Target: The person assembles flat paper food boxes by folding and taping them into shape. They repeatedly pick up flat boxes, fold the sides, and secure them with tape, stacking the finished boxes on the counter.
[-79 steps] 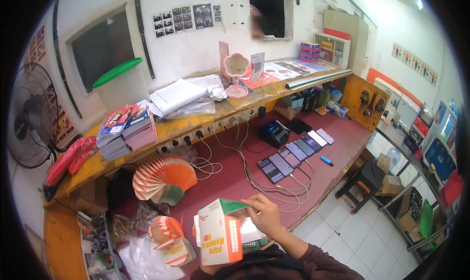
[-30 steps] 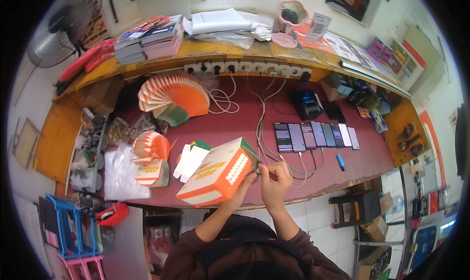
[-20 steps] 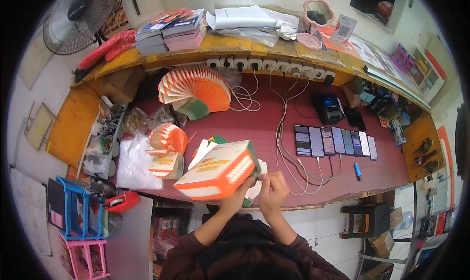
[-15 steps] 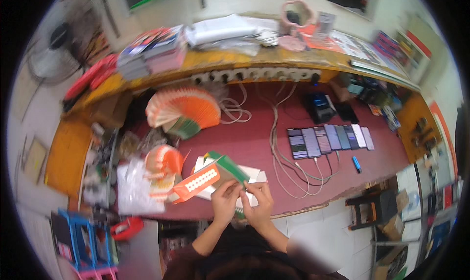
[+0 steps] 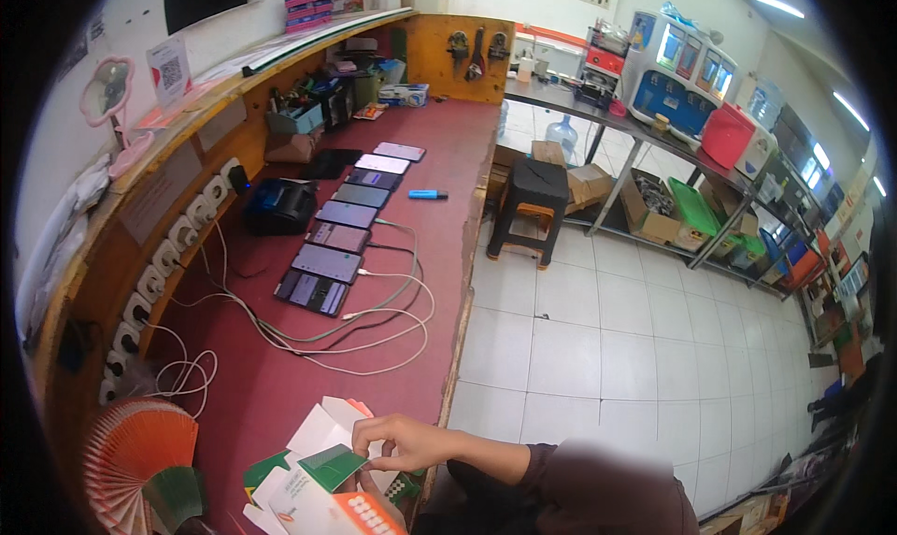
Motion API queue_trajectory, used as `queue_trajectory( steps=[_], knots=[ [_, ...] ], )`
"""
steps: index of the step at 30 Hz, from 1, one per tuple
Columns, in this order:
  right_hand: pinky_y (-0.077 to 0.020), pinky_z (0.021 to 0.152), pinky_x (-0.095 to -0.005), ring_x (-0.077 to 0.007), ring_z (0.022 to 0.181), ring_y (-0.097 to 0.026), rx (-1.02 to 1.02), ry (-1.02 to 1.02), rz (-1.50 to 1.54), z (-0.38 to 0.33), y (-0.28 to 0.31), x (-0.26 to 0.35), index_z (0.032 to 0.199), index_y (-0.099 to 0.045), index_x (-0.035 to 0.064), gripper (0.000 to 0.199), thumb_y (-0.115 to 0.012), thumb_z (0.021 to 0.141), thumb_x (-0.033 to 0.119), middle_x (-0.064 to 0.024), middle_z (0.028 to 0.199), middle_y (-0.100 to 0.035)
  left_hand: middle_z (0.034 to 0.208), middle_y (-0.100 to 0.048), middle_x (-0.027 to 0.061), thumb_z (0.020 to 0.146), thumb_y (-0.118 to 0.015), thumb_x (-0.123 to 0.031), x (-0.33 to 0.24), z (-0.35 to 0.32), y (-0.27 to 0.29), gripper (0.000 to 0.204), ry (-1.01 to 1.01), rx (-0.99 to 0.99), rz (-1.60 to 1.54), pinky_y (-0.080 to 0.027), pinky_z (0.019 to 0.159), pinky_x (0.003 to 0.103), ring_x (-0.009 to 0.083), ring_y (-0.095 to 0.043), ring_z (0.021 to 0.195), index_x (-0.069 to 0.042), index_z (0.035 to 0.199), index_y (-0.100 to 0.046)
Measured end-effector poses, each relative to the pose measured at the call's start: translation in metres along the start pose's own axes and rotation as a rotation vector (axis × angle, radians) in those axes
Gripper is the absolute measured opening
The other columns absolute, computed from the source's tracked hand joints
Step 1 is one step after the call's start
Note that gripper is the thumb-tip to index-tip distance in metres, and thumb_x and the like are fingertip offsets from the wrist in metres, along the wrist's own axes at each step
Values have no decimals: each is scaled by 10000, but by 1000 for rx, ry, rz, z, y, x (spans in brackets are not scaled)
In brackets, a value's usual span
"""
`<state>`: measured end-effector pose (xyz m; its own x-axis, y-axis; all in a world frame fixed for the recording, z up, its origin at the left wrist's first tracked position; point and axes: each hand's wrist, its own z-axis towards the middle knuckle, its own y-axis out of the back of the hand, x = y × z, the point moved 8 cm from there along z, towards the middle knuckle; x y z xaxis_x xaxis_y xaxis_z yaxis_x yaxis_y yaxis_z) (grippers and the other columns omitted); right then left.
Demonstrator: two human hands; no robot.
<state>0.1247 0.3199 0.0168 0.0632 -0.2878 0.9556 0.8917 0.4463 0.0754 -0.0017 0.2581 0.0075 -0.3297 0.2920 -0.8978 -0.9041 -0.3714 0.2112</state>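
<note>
Hand (image 5: 397, 439) on carton (image 5: 322, 498) at counter edge (image 5: 455, 348).

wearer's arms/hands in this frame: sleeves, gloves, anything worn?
Only one hand shows clearly, bare, with no glove, ring or watch visible. Its forearm is bare down to a dark maroon fabric sleeve pushed up past the wrist. The other hand is not clearly visible.

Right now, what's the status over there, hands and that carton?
Right hand on the green flap of the orange-and-white carton. Left hand not in view. Loose white cable lies apart on the red bench.
</note>
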Motion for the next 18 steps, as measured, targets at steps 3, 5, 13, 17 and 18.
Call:
queue_trajectory(
  steps=[3,5,13,17,18],
  knots=[
    [-549,617,-276,-176,819,-564,-28,10,-107,-18,-3,1,893,-521,14,160,-604,755,21,-67,888,-523,1104,-575,174,883,-520,10,2,-11,-8,217,-55,-1,26,-475,859,364,264,-565,1016,86,1078,-574],
    [-534,644,-289,-195,811,-568,-134,39,-177,-26,-3,9,898,-514,21,174,-608,752,34,-79,885,-519,1111,-573,177,887,-510,11,-3,-12,-10,217,-112,-5,54,-471,864,368,270,-561,1022,84,1081,-575],
    [-512,624,-280,-198,746,-609,-372,169,-388,-67,-32,50,886,-562,14,204,-647,702,9,-90,872,-573,1047,-603,144,885,-564,-58,-14,-47,21,186,51,33,-23,-449,851,347,228,-571,970,48,1030,-614],
    [-508,608,-285,-216,713,-617,-209,243,-482,-98,-64,72,847,-598,6,193,-650,670,-50,-107,859,-601,1052,-613,118,872,-613,-104,-25,-90,47,216,224,-25,-384,-447,850,329,196,-575,964,8,1058,-609],
    [-505,612,-273,-224,713,-617,-203,280,-467,-109,-69,80,835,-603,3,187,-651,666,-60,-111,848,-601,1047,-612,89,853,-645,-103,-34,-96,54,234,185,-22,-439,-446,849,309,167,-562,973,-8,1064,-610]
  ],
)
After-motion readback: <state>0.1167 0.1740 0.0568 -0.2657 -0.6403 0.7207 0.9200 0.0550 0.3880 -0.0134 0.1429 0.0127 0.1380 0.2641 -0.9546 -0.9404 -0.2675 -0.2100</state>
